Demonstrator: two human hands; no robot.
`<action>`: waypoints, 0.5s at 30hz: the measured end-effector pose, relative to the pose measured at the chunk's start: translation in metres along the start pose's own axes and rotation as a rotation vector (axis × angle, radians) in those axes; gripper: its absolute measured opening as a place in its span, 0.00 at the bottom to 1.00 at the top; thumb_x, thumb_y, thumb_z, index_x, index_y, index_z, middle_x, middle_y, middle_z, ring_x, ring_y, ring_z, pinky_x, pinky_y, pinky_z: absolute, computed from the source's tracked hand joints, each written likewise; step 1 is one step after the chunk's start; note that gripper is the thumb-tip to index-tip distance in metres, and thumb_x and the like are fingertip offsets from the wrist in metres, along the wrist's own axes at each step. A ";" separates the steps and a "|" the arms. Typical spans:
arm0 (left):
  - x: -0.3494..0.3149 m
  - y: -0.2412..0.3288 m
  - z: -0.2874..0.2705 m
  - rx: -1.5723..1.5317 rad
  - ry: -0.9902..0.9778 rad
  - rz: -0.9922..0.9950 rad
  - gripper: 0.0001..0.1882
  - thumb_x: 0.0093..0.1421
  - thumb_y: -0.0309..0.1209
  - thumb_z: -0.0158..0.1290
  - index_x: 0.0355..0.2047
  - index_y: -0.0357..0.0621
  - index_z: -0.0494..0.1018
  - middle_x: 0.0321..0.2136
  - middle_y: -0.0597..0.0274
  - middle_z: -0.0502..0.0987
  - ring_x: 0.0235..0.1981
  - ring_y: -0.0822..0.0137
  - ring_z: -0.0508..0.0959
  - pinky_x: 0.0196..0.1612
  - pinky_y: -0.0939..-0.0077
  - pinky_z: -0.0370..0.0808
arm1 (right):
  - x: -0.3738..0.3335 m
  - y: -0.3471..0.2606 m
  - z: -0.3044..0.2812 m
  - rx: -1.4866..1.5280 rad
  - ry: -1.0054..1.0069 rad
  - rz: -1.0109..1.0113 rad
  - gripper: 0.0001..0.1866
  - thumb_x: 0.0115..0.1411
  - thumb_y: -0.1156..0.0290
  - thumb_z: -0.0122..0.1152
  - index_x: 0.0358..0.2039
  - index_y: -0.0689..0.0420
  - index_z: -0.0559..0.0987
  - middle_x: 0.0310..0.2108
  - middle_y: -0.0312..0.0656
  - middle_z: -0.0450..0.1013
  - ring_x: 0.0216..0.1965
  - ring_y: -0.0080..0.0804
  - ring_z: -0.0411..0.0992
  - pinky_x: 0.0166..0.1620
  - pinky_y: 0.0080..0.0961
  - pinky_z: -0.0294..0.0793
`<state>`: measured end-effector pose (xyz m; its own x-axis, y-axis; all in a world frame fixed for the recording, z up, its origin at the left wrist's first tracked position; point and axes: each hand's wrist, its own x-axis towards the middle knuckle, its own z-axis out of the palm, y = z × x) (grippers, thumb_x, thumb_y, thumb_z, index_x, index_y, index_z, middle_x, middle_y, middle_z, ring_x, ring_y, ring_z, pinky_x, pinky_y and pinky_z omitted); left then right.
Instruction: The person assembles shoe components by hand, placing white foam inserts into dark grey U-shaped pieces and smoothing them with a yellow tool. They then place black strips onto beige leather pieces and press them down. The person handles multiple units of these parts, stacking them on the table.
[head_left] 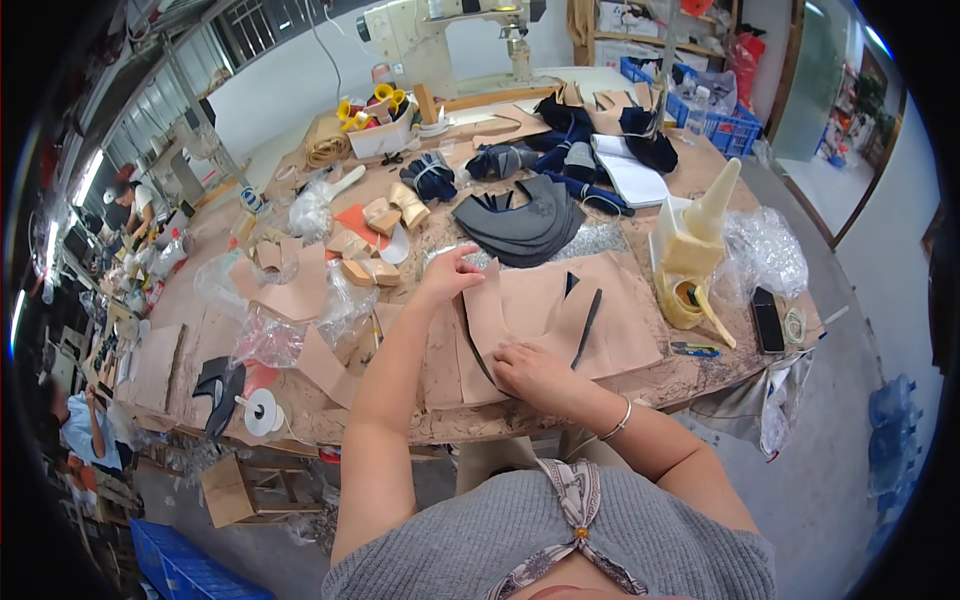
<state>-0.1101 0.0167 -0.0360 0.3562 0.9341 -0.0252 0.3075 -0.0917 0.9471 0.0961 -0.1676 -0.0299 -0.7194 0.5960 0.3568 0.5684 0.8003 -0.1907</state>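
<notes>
Tan leather piece (515, 305) is lying flat on the bench (690, 375), right in front of the person, on top of other tan sheets. Right hand (535, 372) is pressing down on its near edge, fingers flat and close together, holding nothing. Left hand (447, 272) is sitting at the piece's 10 o'clock corner, fingers pinching narrow at the leather edge. A dark strip (587, 327) is lying on the tan sheets at 3 o'clock of the piece. Stack of dark grey cut pieces (525, 225) is sitting at 12 o'clock, just beyond. Yellow glue pot (690, 295) with a cone-tipped bottle (715, 200) is standing at 2 to 3 o'clock, a black phone (767, 320) beyond it. Clear plastic bags (270, 335) are lying at 9 o'clock. Sewing machine (450, 35) is standing far off at 12 o'clock.
</notes>
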 end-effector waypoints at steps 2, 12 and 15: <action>0.001 0.002 0.002 0.058 -0.004 -0.024 0.36 0.49 0.22 0.63 0.60 0.38 0.65 0.31 0.63 0.81 0.31 0.77 0.77 0.35 0.83 0.74 | 0.002 0.000 0.000 -0.008 -0.010 -0.010 0.09 0.53 0.73 0.53 0.35 0.60 0.74 0.41 0.44 0.71 0.49 0.39 0.70 0.53 0.34 0.67; 0.004 -0.002 0.007 0.391 0.084 0.021 0.34 0.44 0.26 0.65 0.54 0.37 0.71 0.27 0.61 0.82 0.29 0.72 0.80 0.36 0.77 0.75 | 0.007 -0.003 -0.003 -0.012 -0.080 0.000 0.08 0.53 0.73 0.53 0.33 0.61 0.74 0.39 0.45 0.71 0.47 0.41 0.71 0.54 0.35 0.67; -0.005 0.025 0.018 0.492 0.093 -0.012 0.32 0.44 0.29 0.65 0.52 0.39 0.73 0.32 0.59 0.82 0.34 0.66 0.81 0.40 0.74 0.76 | 0.006 -0.002 -0.001 -0.047 -0.005 -0.016 0.07 0.52 0.73 0.54 0.32 0.60 0.76 0.36 0.43 0.71 0.45 0.39 0.70 0.52 0.35 0.67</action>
<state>-0.0885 0.0038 -0.0184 0.2769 0.9608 0.0149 0.6986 -0.2119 0.6835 0.0908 -0.1660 -0.0266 -0.7304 0.5835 0.3550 0.5749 0.8059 -0.1417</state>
